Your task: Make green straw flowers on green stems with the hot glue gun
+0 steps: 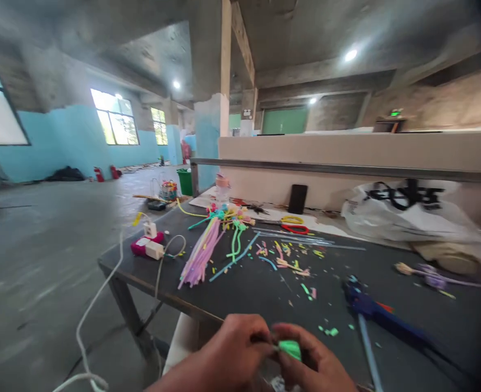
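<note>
My left hand (240, 348) and my right hand (316, 362) meet at the table's near edge, low in the view. Between the right thumb and fingers sits a small bright green piece (290, 349), ribbed and fuzzy like coiled pipe cleaner. The left fingertips pinch right beside it, touching the right fingers; what lies in that pinch is hidden. Green scraps (328, 331) lie just beyond the right hand. Farther right is a blue glue gun (371, 310) with a translucent glue stick (369, 354) near it.
Lilac pipe cleaners (203, 253) lie bundled at left, near chargers (154, 250) and a white cable (97, 310) hanging off the edge. Coloured offcuts (291, 265), clear sticks (297, 238), red-handled scissors (295, 229), a phone (297, 198) and a plastic bag (412, 212) lie behind.
</note>
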The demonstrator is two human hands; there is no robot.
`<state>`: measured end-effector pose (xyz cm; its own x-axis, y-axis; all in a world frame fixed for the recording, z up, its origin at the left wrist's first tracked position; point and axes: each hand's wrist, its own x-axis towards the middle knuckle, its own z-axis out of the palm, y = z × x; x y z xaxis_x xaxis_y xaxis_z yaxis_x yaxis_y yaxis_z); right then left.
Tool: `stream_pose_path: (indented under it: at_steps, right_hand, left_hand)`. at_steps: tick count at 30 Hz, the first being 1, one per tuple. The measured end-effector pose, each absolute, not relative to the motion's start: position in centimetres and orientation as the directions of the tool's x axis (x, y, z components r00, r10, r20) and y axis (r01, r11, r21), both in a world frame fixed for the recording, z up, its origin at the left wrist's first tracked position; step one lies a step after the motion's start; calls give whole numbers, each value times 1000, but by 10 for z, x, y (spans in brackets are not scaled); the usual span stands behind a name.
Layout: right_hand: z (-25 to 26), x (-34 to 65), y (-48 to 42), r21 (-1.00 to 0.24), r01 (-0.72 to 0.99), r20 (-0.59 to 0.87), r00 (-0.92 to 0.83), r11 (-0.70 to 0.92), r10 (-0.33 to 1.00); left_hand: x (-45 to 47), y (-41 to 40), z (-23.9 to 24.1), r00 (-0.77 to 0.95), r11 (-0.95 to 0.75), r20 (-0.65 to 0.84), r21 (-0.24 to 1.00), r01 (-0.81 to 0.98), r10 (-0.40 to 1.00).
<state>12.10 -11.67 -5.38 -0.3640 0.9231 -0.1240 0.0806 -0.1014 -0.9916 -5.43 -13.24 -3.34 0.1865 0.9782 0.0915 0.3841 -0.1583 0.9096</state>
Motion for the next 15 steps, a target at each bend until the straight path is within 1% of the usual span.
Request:
stream_pose_path:
  at_steps: [2,3,5,8,15]
  right_hand:
    - [-52,121,-118,-997,-4,-68,-340,-73,938]
    - [-51,122,-118,-998,-10,-61,-358,-69,932]
    - [-47,124,-120,-998,18,-65,-366,-63,928]
    - [-40,126,-124,-997,51,-79,-377,-64,923]
    - [-40,126,-125,-998,27,-60,-322,-54,945]
  left_hand:
    - [-54,-132,-35,187,-175,113,916,360,976]
    - [-54,-132,-35,191,-166,102,921,354,976]
    - [-55,-131,-35,197,-129,58,921,368,979]
    - [-56,-132,-32,216,-113,32,920,375,976]
    - [-56,-131,-33,244,-73,-18,930,360,970]
